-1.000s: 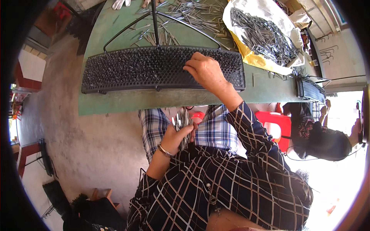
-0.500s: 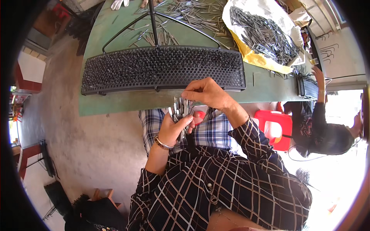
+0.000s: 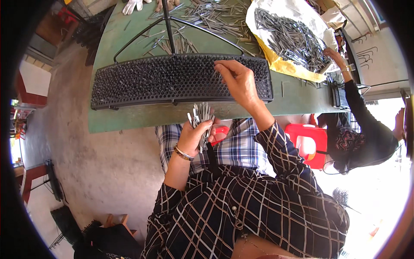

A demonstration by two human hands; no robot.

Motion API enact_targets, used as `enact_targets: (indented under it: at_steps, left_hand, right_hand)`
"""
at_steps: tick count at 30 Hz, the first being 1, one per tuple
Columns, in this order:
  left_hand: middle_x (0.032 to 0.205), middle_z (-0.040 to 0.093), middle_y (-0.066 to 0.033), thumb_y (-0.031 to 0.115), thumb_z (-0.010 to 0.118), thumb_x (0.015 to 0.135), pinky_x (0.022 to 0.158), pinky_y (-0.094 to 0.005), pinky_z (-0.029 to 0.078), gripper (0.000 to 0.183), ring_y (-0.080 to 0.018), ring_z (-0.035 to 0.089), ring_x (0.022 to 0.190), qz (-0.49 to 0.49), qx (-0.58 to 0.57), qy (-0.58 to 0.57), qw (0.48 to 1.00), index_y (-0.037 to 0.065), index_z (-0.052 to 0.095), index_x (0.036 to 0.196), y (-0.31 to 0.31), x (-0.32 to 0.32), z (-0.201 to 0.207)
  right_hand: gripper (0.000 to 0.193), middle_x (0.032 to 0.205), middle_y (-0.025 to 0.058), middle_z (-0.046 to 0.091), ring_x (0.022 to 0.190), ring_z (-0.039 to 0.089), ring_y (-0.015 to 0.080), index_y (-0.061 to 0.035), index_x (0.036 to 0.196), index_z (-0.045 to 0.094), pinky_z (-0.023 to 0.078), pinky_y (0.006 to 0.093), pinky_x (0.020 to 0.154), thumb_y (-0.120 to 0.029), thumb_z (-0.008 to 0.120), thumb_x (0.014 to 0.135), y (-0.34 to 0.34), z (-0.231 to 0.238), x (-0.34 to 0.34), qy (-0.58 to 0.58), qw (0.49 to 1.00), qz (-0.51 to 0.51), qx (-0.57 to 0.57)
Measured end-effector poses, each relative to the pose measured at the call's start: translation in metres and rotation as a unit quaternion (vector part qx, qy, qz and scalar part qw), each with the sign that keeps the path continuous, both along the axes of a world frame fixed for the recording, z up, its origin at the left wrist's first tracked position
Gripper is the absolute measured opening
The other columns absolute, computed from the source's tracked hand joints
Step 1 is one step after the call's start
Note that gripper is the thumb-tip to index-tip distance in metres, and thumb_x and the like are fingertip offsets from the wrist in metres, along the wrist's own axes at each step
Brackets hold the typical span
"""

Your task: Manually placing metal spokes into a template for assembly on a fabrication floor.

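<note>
A bundle of thin, flat metal strips (image 3: pixel 201 114) fans upward out of my left hand (image 3: pixel 191 138), which is closed round its lower part above my lap. My right hand (image 3: pixel 239 84) is over the right part of a long black perforated rack (image 3: pixel 189 90) on the table's near edge. Its fingertips are pinched on what looks like a thin metal strip (image 3: pixel 215 74), partly hidden against the rack. Many of the rack's round holes hold upright pieces; the holes along the near right show bare.
The rack's black bar frame (image 3: pixel 169 34) rises behind it on the green table (image 3: pixel 112 123). Loose strips (image 3: pixel 215 21) lie beyond, beside a white-and-yellow sack (image 3: pixel 280 65) heaped with strips. At right, a co-worker's hand (image 3: pixel 335 58) reaches to the sack. A red stool (image 3: pixel 319 151) stands nearby.
My right hand has moved from the bundle's top, forward and right, over the rack. My left hand still holds the bundle. The co-worker's hand has moved left to the sack.
</note>
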State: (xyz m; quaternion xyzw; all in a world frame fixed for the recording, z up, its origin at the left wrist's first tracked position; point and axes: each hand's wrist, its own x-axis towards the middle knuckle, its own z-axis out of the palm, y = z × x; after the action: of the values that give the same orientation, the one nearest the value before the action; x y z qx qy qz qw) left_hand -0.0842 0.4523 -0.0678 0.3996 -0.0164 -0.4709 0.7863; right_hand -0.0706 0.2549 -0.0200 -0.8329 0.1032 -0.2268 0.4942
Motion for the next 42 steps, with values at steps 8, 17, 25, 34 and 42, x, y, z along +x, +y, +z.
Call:
enact_targets:
  at_steps: [8,17,25,34,42]
  left_hand:
    - [0.094,0.065,-0.0145,0.01,0.055,0.089,0.053,-0.0234,0.049,0.021,-0.0107,0.059,0.067,0.004,-0.022,0.016,1.0,0.001,0.055,0.108,0.001,-0.002,0.001]
    - [0.096,0.066,-0.0145,0.008,0.056,0.088,0.052,-0.0225,0.048,0.015,-0.0101,0.059,0.064,0.015,-0.024,-0.022,0.999,0.0,0.057,0.101,0.001,0.001,0.009]
    - [0.096,0.066,-0.0139,0.006,0.057,0.087,0.05,-0.0221,0.048,0.016,-0.0102,0.059,0.066,0.02,-0.026,-0.044,0.999,-0.001,0.057,0.102,-0.001,-0.001,0.014]
    - [0.096,0.065,-0.0137,0.011,0.057,0.088,0.051,-0.023,0.048,0.019,-0.0112,0.058,0.067,0.03,-0.023,-0.006,0.999,-0.001,0.055,0.104,-0.008,0.004,-0.001]
    - [0.097,0.065,-0.0131,0.008,0.056,0.087,0.051,-0.0246,0.049,0.021,-0.013,0.059,0.071,0.024,-0.016,0.022,0.999,0.0,0.056,0.106,-0.007,0.002,0.007]
  right_hand:
    - [0.02,0.095,0.0115,0.059,0.075,0.061,0.0273,-0.0023,0.101,0.067,0.049,0.0342,0.065,-0.007,0.064,0.083,0.006,-0.016,0.003,-0.083,0.962,0.028,-0.259]
    - [0.017,0.09,0.0112,0.059,0.072,0.06,0.0238,-0.0014,0.095,0.068,0.047,0.0323,0.065,-0.013,0.067,0.082,0.01,-0.003,-0.003,-0.055,0.974,0.027,-0.217]
    - [0.019,0.078,0.0035,0.063,0.07,0.054,0.0078,0.0024,0.091,0.069,0.043,0.0237,0.06,-0.015,0.067,0.085,0.014,0.008,-0.029,0.163,0.957,0.206,0.12]
    - [0.019,0.076,0.0033,0.066,0.062,0.054,0.004,0.0011,0.096,0.067,0.043,0.02,0.054,-0.016,0.065,0.087,-0.001,0.017,-0.015,0.053,0.995,-0.053,0.06]
    - [0.016,0.08,0.0108,0.066,0.062,0.06,0.0132,0.0007,0.094,0.067,0.046,0.0254,0.057,-0.012,0.065,0.084,-0.003,0.0,-0.005,-0.032,0.99,-0.041,-0.131]
